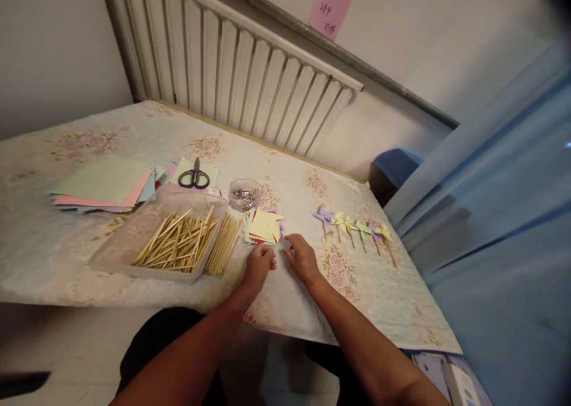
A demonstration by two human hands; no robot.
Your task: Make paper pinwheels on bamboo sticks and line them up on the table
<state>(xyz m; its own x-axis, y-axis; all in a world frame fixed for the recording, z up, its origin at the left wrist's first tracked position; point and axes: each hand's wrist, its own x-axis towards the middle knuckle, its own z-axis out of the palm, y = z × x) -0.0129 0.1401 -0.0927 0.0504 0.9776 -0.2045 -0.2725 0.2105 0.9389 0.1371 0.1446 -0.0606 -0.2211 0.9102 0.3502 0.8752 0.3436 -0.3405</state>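
My left hand rests at the near edge of a small stack of square cut papers, its fingers curled together. Whatever it may hold is hidden or too small to name. Just right of the stack is my right hand, thumb and forefinger apart, with nothing seen between them. The top paper is pale yellow with slits at its corners; red, blue and purple sheets peek out below. Behind the stack stands a round clear dish of small shiny metal pieces. A row of bare wooden sticks lies left of the stack.
A clear plastic box holds many wooden sticks. Dark-handled scissors lie on papers behind it. Large coloured sheets are piled at the left. Several paper pinwheels on sticks lie at the right, near a blue curtain.
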